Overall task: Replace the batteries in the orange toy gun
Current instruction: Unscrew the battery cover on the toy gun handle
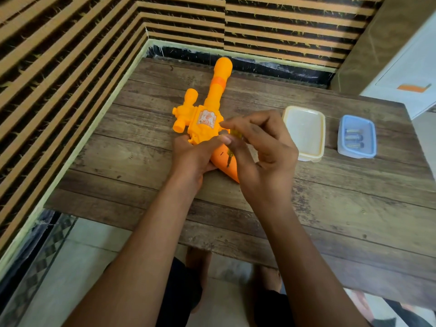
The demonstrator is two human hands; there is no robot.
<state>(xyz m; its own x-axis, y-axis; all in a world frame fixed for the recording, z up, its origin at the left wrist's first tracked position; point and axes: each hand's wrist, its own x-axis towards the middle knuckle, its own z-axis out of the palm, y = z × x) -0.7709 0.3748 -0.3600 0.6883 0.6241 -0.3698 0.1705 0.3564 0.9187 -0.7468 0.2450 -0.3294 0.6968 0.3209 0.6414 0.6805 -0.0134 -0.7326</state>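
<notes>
The orange toy gun [207, 107] lies on the wooden table [330, 208], barrel pointing away from me. My left hand [195, 152] grips its body near the handle and holds it steady. My right hand [262, 152] pinches a small screwdriver [232, 143] with a yellow-green handle. The screwdriver's metal tip touches the darker orange handle of the gun, at a screw. A blue box [356, 136] to the right holds three batteries [353, 137].
A cream plastic box [304, 132] with a translucent lid stands just right of my right hand. Slatted walls close the table's left and far sides. My feet show on the tiled floor below the table's near edge.
</notes>
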